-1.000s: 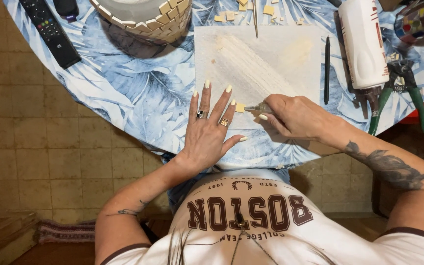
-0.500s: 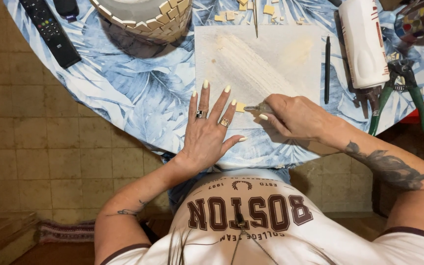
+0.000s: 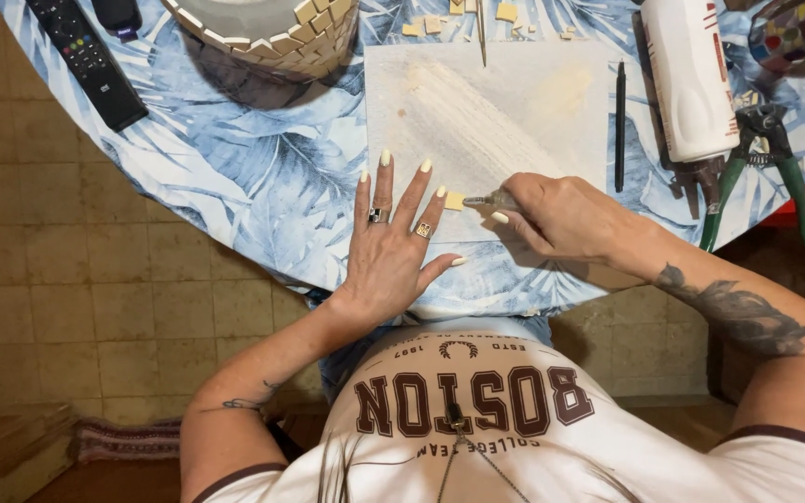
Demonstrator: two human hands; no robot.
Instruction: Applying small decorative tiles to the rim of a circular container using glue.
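My left hand (image 3: 393, 237) lies flat with fingers spread on the near edge of a white board (image 3: 496, 112) and the blue leaf-patterned tablecloth (image 3: 235, 177). A small pale yellow tile (image 3: 456, 200) sits on the board just past my left fingertips. My right hand (image 3: 561, 219) is closed around a thin metal tool (image 3: 491, 199), whose tip touches the tile's right side.
A round pot (image 3: 272, 33) partly covered in pale tiles stands at the back left, with a black remote (image 3: 86, 56) beside it. Loose tiles (image 3: 440, 20) lie behind the board. A black pen (image 3: 620, 126), a white glue bottle (image 3: 687, 79) and green-handled nippers (image 3: 766, 163) lie right.
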